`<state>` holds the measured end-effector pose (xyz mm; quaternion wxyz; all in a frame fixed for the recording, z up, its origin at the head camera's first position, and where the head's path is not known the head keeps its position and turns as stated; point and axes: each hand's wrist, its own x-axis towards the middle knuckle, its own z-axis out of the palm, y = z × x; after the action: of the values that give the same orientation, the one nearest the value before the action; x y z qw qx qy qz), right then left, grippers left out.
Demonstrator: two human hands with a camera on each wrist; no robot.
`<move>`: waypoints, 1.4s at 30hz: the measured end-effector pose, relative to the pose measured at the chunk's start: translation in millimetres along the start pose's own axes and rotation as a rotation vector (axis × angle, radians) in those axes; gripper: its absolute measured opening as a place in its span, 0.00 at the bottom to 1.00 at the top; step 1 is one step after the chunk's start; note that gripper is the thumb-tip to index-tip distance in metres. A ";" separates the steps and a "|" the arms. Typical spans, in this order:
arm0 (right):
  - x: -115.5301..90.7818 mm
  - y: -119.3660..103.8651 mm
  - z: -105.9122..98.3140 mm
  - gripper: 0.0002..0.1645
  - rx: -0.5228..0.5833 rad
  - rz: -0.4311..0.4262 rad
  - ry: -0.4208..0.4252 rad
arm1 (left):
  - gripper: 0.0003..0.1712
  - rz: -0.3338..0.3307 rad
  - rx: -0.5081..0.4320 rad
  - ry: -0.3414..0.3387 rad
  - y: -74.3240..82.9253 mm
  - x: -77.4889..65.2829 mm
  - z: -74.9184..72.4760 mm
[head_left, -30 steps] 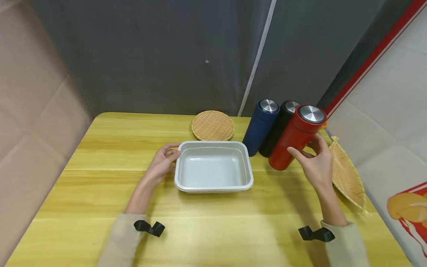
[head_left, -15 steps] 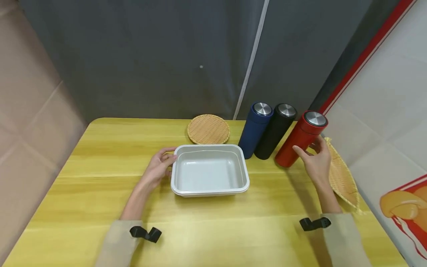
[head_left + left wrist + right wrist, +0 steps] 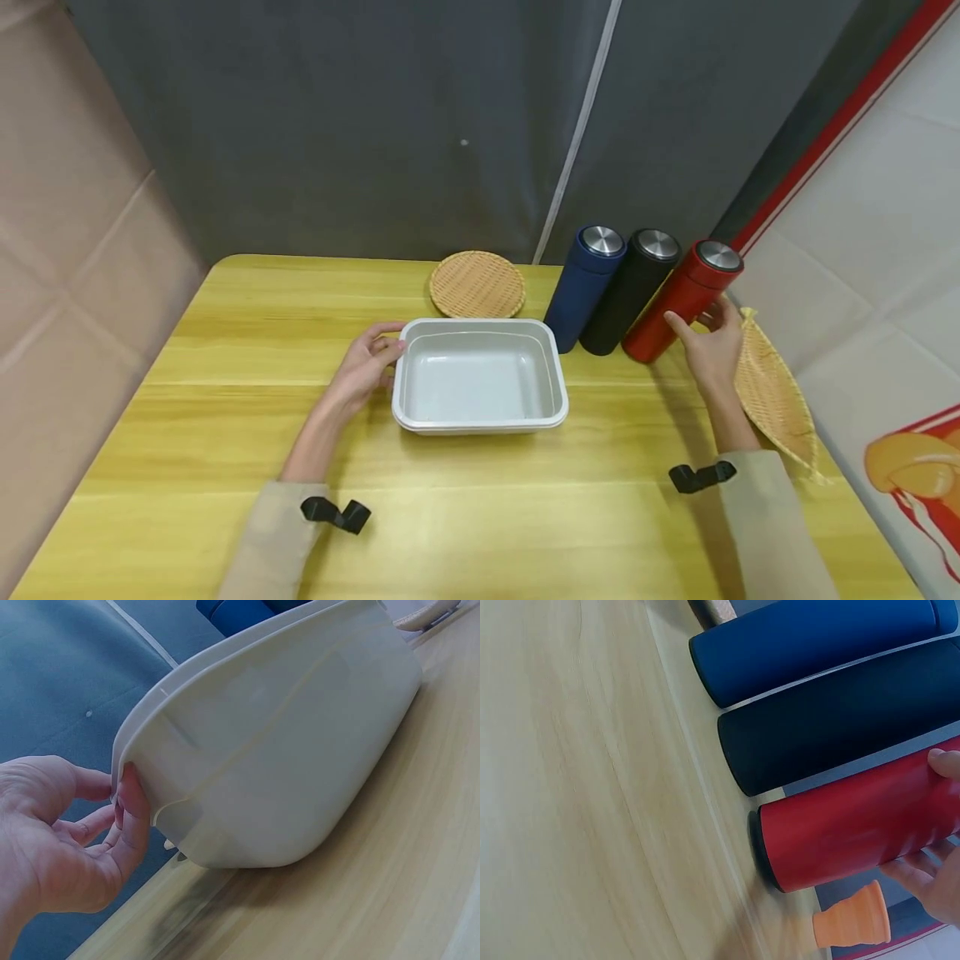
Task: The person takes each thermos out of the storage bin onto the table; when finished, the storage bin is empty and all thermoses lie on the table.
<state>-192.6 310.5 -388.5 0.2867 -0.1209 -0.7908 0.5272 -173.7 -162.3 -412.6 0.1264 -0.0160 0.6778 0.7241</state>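
Observation:
My right hand grips a red thermos with a steel-topped lid, thumb on the near side and fingers behind it. Its dark base is right at the tabletop in the right wrist view. A black thermos and a blue thermos stand in a row to its left. With my left hand I pinch the left rim of a whitish rectangular tub. Thumb and fingers meet at that rim in the left wrist view. Nothing lies inside the tub.
A round woven mat lies behind the tub. To the right of my right hand is a boat-shaped woven basket, close to the white wall. An orange cup stands beside the red thermos. Grey curtain backs the table.
My right hand has moved the red thermos back and to the right, lowering it to stand beside the black one, which it overlapped before. The left hand stays at the tub's rim.

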 end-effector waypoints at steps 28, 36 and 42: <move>19.4 2.7 3.3 0.42 -0.093 -0.002 -0.096 | 0.24 0.007 -0.015 0.001 3.6 3.9 3.3; 17.0 11.7 2.0 0.42 -0.104 -0.017 -0.139 | 0.24 0.003 0.004 0.010 -0.7 1.4 2.7; 10.2 9.7 2.2 0.44 -0.094 0.000 -0.167 | 0.25 0.015 0.013 -0.002 -3.0 1.1 -1.4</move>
<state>-203.2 317.9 -394.6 0.2139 -0.0898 -0.8357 0.4977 -174.4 -163.4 -415.9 0.1217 -0.0093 0.6823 0.7208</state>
